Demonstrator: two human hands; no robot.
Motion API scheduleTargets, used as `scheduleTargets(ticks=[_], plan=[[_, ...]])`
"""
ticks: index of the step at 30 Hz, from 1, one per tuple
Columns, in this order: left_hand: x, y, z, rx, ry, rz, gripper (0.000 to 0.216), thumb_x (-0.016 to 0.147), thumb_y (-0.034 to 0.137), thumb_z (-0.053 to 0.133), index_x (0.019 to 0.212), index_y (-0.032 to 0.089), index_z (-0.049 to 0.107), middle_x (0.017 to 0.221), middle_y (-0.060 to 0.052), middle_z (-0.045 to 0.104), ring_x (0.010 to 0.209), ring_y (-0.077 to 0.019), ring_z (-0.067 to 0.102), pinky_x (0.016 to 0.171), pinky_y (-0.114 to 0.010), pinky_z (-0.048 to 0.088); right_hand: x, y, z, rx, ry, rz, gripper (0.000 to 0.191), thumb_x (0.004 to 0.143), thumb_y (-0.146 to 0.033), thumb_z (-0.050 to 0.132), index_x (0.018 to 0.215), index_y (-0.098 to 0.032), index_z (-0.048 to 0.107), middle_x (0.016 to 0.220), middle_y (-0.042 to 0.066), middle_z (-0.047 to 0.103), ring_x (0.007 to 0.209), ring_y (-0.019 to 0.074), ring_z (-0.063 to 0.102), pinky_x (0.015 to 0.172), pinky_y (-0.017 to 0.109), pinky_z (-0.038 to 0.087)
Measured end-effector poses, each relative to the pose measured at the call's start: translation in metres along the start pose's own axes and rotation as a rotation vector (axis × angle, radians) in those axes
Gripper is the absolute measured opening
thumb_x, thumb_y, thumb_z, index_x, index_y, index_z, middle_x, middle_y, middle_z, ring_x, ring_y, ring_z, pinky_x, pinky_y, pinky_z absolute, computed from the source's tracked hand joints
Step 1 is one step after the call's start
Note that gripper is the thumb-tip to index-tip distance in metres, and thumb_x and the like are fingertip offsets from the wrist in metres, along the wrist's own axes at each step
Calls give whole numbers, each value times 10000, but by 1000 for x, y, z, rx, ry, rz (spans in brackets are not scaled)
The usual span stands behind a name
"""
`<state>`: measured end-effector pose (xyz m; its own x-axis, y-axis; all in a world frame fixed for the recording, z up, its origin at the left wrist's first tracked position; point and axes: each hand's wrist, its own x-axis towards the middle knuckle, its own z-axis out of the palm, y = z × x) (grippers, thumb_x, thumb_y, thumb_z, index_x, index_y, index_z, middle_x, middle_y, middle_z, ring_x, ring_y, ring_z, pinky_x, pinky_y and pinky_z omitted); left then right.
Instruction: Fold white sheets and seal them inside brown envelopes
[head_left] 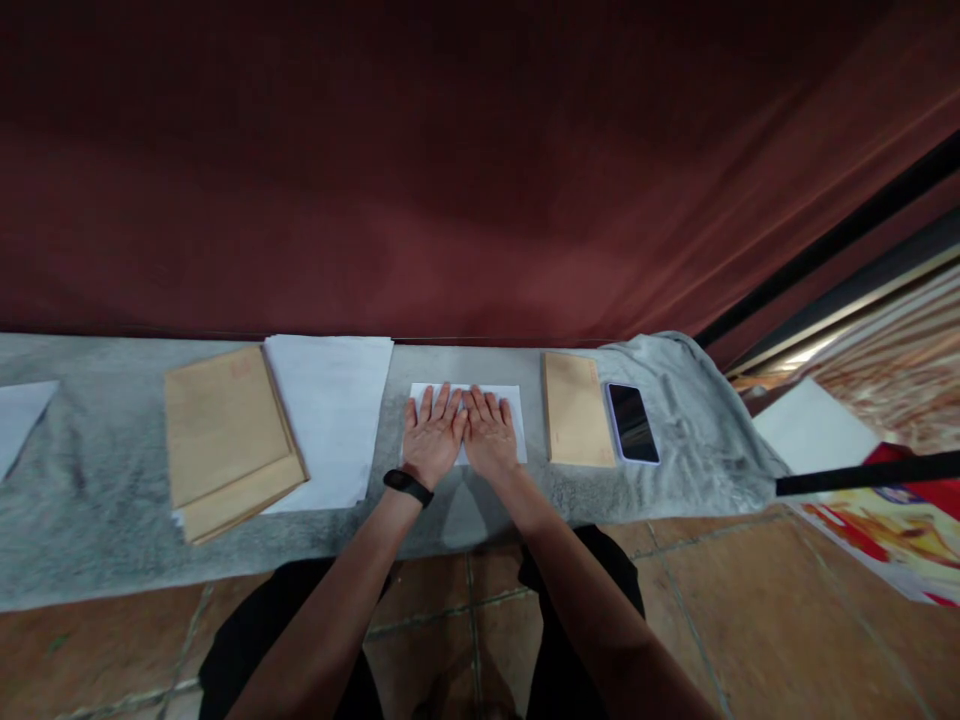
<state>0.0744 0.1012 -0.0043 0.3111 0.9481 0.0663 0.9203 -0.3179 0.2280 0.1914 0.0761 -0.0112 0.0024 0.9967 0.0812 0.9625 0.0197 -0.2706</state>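
A white sheet of paper (510, 415), apparently folded, lies on the grey cloth under both palms. My left hand (435, 438), with a black band on its wrist, rests flat on the left half with its fingers spread. Beside it my right hand (489, 432) is laid flat on the right half, fingers stretched out; the two thumbs meet or nearly meet in the middle. Neither hand grips anything. Much of the paper is hidden beneath them.
Left of my hands lie a stack of white paper (337, 400) and brown envelopes (225, 425) overlapping it. Rightward are another brown envelope (577, 410) and a phone (634, 423). A red curtain (450, 200) rises behind the grey cloth (97, 480). A colourful box (900, 520) stands at far right.
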Motion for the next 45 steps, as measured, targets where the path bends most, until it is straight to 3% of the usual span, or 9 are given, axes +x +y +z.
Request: scheduleTargets(ticks=[8,18,24,27,31,39,42,45], plan=[[-1,-6,11,-88,149,-88,627,1029,401,315,1552,60,376,1630,-196,347,1536,-307,287,1253,-509,186,1,6,4,-25,93,58,520,1073,-365,379,1552,-170,425,1629,104,375,1500,287,348,1244,499,219],[-11,-27,14,-127,274,-118,645,998,372,350,1530,11,389,1591,-247,395,1507,-361,336,1229,-557,243,-5,19,4,-31,163,84,542,1079,-397,380,1548,-127,420,1612,161,385,1500,300,355,1222,517,256],[-21,-31,-3,-90,240,-120,621,978,343,376,1500,10,427,1536,-264,469,1434,-397,434,1136,-567,380,-9,29,8,-68,203,93,561,1079,-408,383,1545,-98,418,1609,181,383,1494,314,364,1211,513,277],[-22,-32,-15,-54,190,-132,607,963,306,385,1470,-21,447,1433,-286,561,1329,-414,524,1043,-560,460,-11,32,7,-78,222,89,562,1078,-404,377,1546,-95,414,1606,184,387,1490,316,371,1200,514,294],[-19,-41,-22,-102,170,-113,582,944,268,402,1420,-57,479,1261,-283,659,1203,-374,611,1050,-514,463,-12,33,6,-100,237,92,558,1074,-399,391,1528,-79,441,1598,194,399,1473,331,393,1196,514,299],[-12,-65,-20,-497,127,-348,598,859,345,577,1411,122,525,923,-95,745,862,-272,706,811,-375,542,-10,32,6,-90,208,112,560,1070,-399,409,1535,-87,431,1591,200,408,1480,326,383,1202,531,290],[-11,-67,-21,-768,82,-410,599,786,309,640,1360,150,575,749,-25,711,704,-240,682,684,-342,519,-11,29,1,-51,186,110,560,1071,-375,396,1537,-67,419,1594,219,395,1491,327,365,1210,539,280],[-12,-62,-25,-1130,115,-506,642,701,311,708,1312,140,604,709,13,683,618,-190,638,605,-305,489,-15,19,-8,21,139,12,562,1067,-371,391,1547,-78,402,1609,207,376,1513,295,332,1227,517,272]])
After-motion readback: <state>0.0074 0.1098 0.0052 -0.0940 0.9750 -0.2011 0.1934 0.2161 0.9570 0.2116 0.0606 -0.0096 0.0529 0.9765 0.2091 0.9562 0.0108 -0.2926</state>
